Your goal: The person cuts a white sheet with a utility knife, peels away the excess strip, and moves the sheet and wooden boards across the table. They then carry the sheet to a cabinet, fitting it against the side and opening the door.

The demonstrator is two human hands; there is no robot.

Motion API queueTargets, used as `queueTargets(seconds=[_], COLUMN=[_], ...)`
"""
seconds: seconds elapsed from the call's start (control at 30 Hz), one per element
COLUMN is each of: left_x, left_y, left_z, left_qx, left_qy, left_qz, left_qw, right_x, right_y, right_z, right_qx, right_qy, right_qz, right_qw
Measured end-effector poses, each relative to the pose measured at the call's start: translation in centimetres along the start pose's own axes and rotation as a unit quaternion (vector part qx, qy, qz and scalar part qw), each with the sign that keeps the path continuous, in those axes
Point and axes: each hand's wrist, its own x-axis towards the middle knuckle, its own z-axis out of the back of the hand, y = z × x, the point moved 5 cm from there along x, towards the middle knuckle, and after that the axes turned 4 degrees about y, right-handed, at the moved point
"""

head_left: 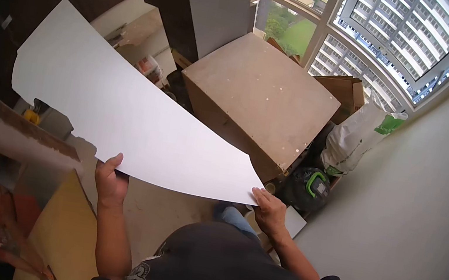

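Note:
A long white sheet (139,117), thin like laminate or board, stretches from upper left to the right in front of my body. Its near left edge looks uneven and notched. My left hand (112,180) grips the near edge, thumb on top and fingers underneath, mostly hidden. At the right corner my right hand (270,210) holds the sheet with fingers over its top face; the thumb is out of sight. Beyond the sheet stands a large brown box-like cabinet (262,90) with pale specks on its top.
A dark panelled box (216,11) rises behind. On the right are a white plastic bag (350,134), a black and green machine (311,187) and a pale wall (399,228). A yellowish board (64,226) leans at lower left. Windows (400,30) are at the back.

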Motion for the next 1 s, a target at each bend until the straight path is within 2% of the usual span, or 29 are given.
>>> queueTargets(seconds=[0.3, 0.43, 0.53, 0.63, 0.73, 0.8, 0.87, 1.0], left_x=[10.0, 13.1, 15.4, 16.4, 16.9, 17.8, 18.2, 20.2], left_y=[1.4, 3.5, 5.4, 6.4, 7.3, 8.5, 10.7, 16.9], left_z=[-12.6, -14.8, -14.9, -16.7, -19.6, -20.7, -21.9, -22.4], left_qx=[0.037, 0.128, 0.085, 0.096, 0.120, 0.267, 0.075, 0.067], left_qy=[0.055, 0.091, 0.138, 0.154, 0.228, 0.327, 0.287, 0.317], left_qz=[0.021, -0.014, 0.051, 0.049, 0.045, -0.027, 0.151, 0.274], left_qw=[0.998, 0.987, 0.985, 0.982, 0.965, 0.906, 0.943, 0.905], right_x=[7.5, 9.2, 9.8, 10.1, 9.3, 7.8, 6.2, 2.4], right_y=[-6.7, -9.9, -10.9, -11.2, -11.0, -10.7, -10.1, -7.4], right_z=[1.5, 2.6, 3.5, 4.5, 5.6, 5.9, 6.3, 8.1], right_qx=[0.014, -0.017, -0.035, -0.049, -0.060, -0.088, -0.112, -0.160], right_qy=[-0.063, -0.079, -0.053, -0.049, -0.058, -0.057, -0.067, -0.089], right_qz=[-0.064, -0.087, -0.087, -0.095, -0.130, -0.157, -0.195, -0.295], right_qw=[0.996, 0.993, 0.994, 0.993, 0.988, 0.982, 0.972, 0.938])
